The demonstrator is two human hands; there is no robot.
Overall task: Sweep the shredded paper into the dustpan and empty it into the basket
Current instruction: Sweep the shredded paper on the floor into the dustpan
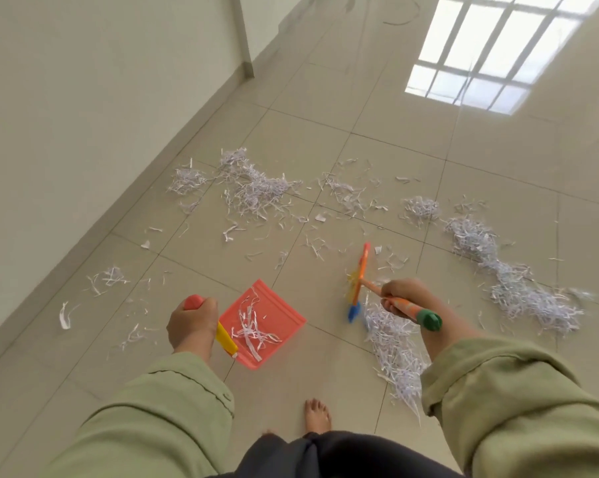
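Shredded paper [256, 188] lies scattered over the tiled floor in clumps, the thickest ones at the right [518, 288] and just below the broom. A coral dustpan [267, 315] holds a few strips. My left hand [192, 322] grips its yellow and red handle. My right hand [401, 298] grips the orange handle of a small broom [358, 281], whose head hangs above the floor to the right of the dustpan. The basket is out of view.
A pale wall [84, 132] runs along the left side. My bare foot [317, 415] stands on the tiles near the bottom middle. A window's bright reflection [480, 56] lies on the floor at the upper right.
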